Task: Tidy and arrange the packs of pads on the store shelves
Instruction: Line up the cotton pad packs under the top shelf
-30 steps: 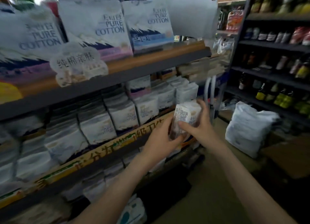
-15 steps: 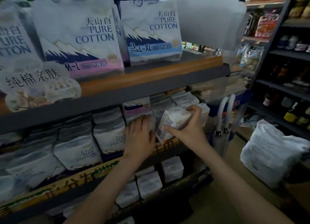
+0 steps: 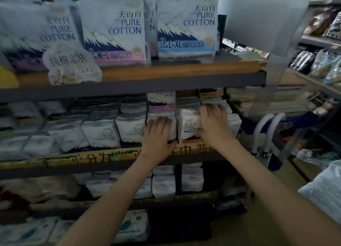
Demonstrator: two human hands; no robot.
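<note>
Right hand (image 3: 214, 125): grip closed on the white pack (image 3: 189, 127), fingers curled over its top edge. Pack stands upright in the front row, near the right end of the middle shelf (image 3: 92, 157). Left hand (image 3: 158, 135): grip wide, fingers straight, pressed flat on the neighbouring pack (image 3: 160, 114) just beside it. Larger packs (image 3: 186, 24) stand on the top shelf (image 3: 175, 72).

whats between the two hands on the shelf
A white Pure Cotton pack, label showing, which the right hand holds; the left hand presses the neighbouring pack. Head view.

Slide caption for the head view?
Left hand flat on one pad pack, right hand gripping the neighbouring pack on the middle shelf.
</note>
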